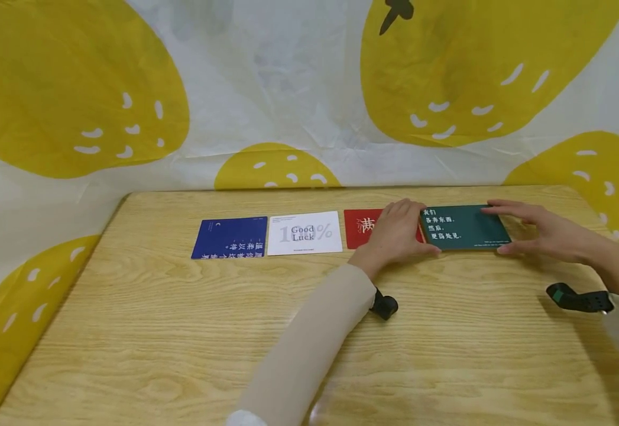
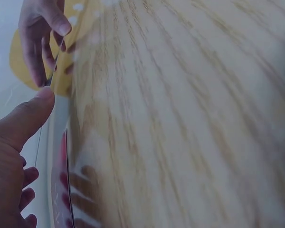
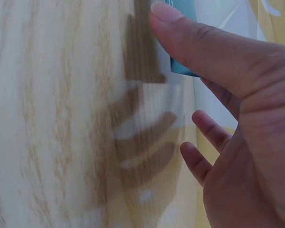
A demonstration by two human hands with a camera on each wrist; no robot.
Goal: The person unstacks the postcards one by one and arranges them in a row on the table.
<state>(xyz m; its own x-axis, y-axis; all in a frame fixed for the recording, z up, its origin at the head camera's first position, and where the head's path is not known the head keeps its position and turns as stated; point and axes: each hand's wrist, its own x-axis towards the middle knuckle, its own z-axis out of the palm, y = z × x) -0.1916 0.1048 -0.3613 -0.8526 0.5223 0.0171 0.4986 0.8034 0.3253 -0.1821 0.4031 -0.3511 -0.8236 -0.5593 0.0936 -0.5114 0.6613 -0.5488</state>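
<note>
Both hands hold a green postcard (image 1: 466, 222) with white lettering by its two ends, at the right of the row. My left hand (image 1: 394, 234) pinches its left end, thumb at the near corner and fingers at the far edge. It reaches over a red postcard (image 1: 356, 229), hiding much of it. At the other end, my right hand (image 1: 545, 234) grips the near and far corners between thumb and forefinger. In the right wrist view the green corner (image 3: 181, 68) stands above the tabletop, which carries the hand's shadow. The left wrist view shows the card nearly edge-on.
Left of the red card lie a white "Good Luck" postcard (image 1: 305, 234) and a blue postcard (image 1: 229, 238) on the wooden table (image 1: 181, 331). A white curtain (image 1: 277, 77) with yellow fruit shapes hangs behind the table's far edge.
</note>
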